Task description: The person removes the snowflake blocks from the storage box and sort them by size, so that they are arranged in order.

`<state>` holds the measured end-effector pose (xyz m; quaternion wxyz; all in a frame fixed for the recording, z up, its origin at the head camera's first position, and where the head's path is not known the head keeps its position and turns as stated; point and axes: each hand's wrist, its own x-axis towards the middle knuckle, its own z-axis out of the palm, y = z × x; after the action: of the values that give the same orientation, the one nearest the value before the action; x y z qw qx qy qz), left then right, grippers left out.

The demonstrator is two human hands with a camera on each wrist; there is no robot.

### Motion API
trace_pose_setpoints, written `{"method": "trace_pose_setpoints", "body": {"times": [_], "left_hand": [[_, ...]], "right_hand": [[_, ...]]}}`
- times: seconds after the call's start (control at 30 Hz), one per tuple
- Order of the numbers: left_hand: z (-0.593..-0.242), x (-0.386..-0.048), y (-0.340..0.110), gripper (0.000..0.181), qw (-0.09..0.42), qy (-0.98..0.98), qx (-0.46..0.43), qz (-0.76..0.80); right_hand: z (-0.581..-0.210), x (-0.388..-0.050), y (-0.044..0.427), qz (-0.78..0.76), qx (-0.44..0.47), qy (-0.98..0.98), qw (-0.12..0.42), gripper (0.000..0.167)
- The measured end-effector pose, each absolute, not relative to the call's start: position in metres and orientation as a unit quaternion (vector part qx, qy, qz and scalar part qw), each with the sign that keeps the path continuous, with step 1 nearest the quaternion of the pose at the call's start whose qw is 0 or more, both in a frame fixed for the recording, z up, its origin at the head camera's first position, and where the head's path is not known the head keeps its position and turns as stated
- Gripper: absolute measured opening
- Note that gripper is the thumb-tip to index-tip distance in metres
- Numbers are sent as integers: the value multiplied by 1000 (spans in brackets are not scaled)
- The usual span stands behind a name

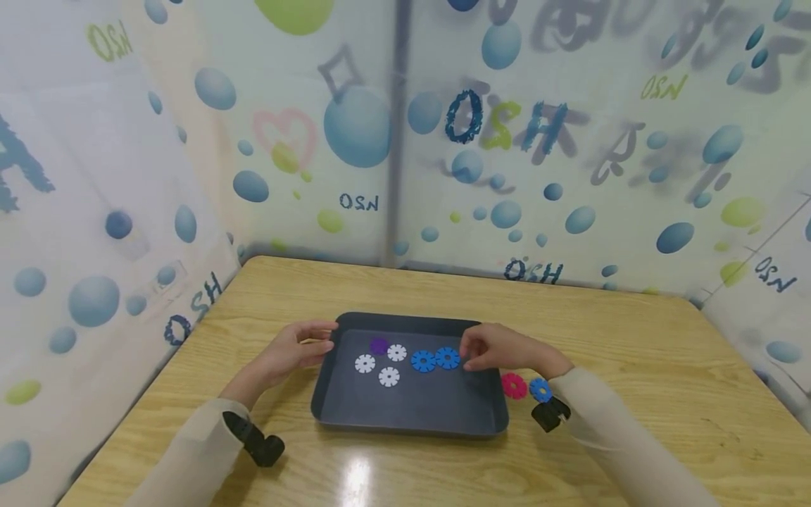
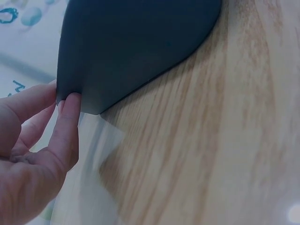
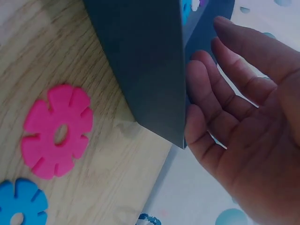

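A dark grey tray lies on the table, holding flower-shaped discs: a purple one, several white ones and two blue ones, left and right. My left hand pinches the tray's rim near its far left corner; in the left wrist view a fingertip of that hand presses the outer wall. At the far right corner, my right hand reaches over the rim. Its fingers are loosely bent and hold nothing in the right wrist view, close beside the wall.
Outside the tray, right of it, a pink disc and a blue disc lie on the wooden table, near my right wrist. A patterned curtain hangs behind the table and along its sides.
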<state>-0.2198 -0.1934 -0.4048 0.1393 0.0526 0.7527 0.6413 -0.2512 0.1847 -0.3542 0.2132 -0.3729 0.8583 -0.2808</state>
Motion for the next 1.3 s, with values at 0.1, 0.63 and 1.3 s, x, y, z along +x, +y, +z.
{"method": "trace_pose_setpoints", "body": {"times": [0.1, 0.63, 1.3], "left_hand": [[-404, -219, -195, 48, 138, 753, 51, 641], [-405, -219, -197, 50, 140, 754, 61, 638], [-404, -221, -193, 48, 146, 755, 48, 637]], "right_hand": [[-354, -257, 180, -270, -377, 858, 221, 12], [-362, -281, 160, -251, -351, 869, 241, 17], [-365, -281, 152, -216, -335, 888, 230, 23]]}}
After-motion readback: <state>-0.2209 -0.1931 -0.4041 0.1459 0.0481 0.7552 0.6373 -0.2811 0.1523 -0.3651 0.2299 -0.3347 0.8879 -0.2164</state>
